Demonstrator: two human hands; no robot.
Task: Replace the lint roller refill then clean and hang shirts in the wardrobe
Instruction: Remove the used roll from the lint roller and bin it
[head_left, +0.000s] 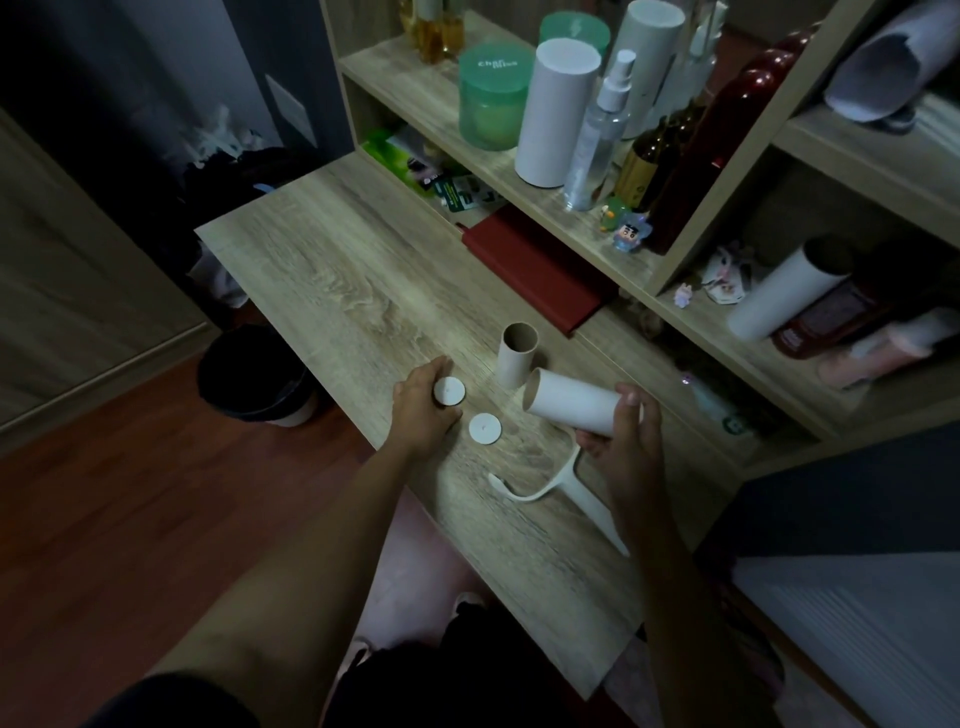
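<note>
Two slips seem likely. Over the desk (337, 270) my right hand (631, 441) grips the lint roller refill (571, 408), tilted at four o'clock of the empty cardboard core (517, 358); a swing could topple that. My left hand (418, 410) pinches one end cap (449, 391), which could roll away if dropped.

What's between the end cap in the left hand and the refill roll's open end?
Nothing visible. The left hand holds the end cap, the right hand the refill roll, its open end toward the cap. The empty core stands just behind the gap; the second cap lies on the desk nearer the camera.
</note>
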